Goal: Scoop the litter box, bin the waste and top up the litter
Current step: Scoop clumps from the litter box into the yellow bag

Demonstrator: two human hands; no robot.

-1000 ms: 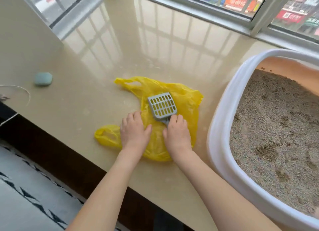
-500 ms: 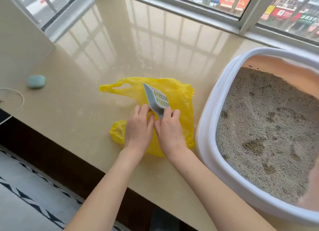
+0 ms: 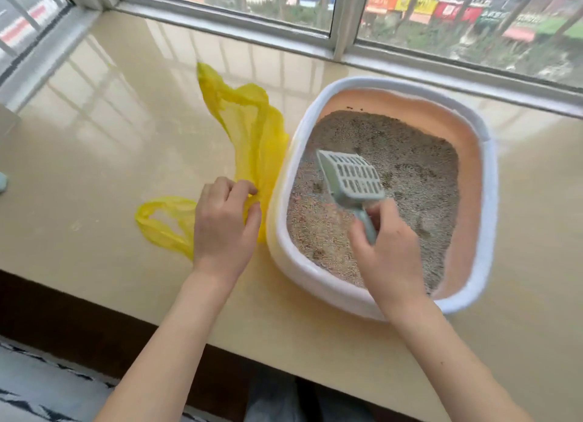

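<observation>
A white-rimmed litter box [image 3: 484, 200] with peach inner walls stands on the beige sill, filled with grey litter [image 3: 410, 175] showing darker clumps. My right hand [image 3: 389, 251] grips the handle of a grey slotted scoop [image 3: 353, 177], whose head hovers over the litter near the box's left side. A yellow plastic bag [image 3: 252, 131] lies against the box's left wall. My left hand [image 3: 225, 226] pinches the bag's edge beside the box, and one bag handle loops out to the left.
The glossy beige sill [image 3: 110, 144] runs along a window with a metal frame [image 3: 340, 43] at the back. A pale green object [image 3: 2, 182] shows at the left edge. Below the sill's front edge lie a dark panel and a patterned rug [image 3: 38, 387].
My right hand lifted the scoop off the bag and carried it right, over the litter. My left hand gathered the bag and drew it against the box. The view swung right.
</observation>
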